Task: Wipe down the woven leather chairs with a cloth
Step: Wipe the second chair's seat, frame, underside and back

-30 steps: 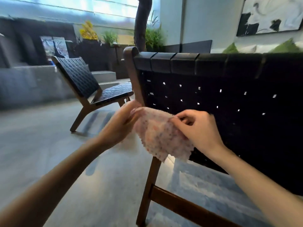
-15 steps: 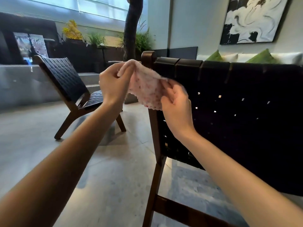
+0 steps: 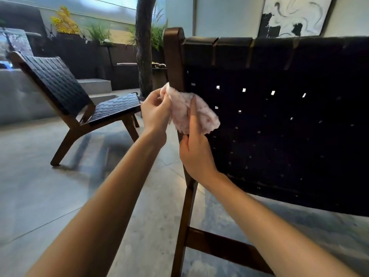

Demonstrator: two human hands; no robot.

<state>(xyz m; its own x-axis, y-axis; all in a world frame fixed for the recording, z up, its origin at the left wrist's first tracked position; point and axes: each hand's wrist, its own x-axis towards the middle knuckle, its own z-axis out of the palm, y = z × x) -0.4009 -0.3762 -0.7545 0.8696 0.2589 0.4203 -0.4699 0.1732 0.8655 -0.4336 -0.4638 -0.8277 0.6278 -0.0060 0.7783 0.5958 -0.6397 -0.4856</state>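
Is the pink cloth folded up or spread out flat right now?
Bunched, not flat: the cloth hangs crumpled between the left hand and right hand.

— Where's the cloth (image 3: 199, 114)?
— Mid-frame, in front of the near chair (image 3: 279, 116), at its wooden post (image 3: 173, 56). The left hand (image 3: 154, 114) pinches its left edge; the right hand (image 3: 196, 154) holds its lower part.
— And the other chair (image 3: 65, 90)?
— Left of frame, on the floor (image 3: 40, 196).

Daylight from the high rear windows (image 3: 111, 4), partly blown out, backlights the scene. The near chair back (image 3: 279, 136) falls almost black, with bright pinholes through its weave; the pale cloth (image 3: 201, 114) stands out against it. The glossy floor (image 3: 40, 196) carries soft reflections and a shadow beneath the far chair (image 3: 60, 84). Lines bow toward the edges; the background is slightly soft.
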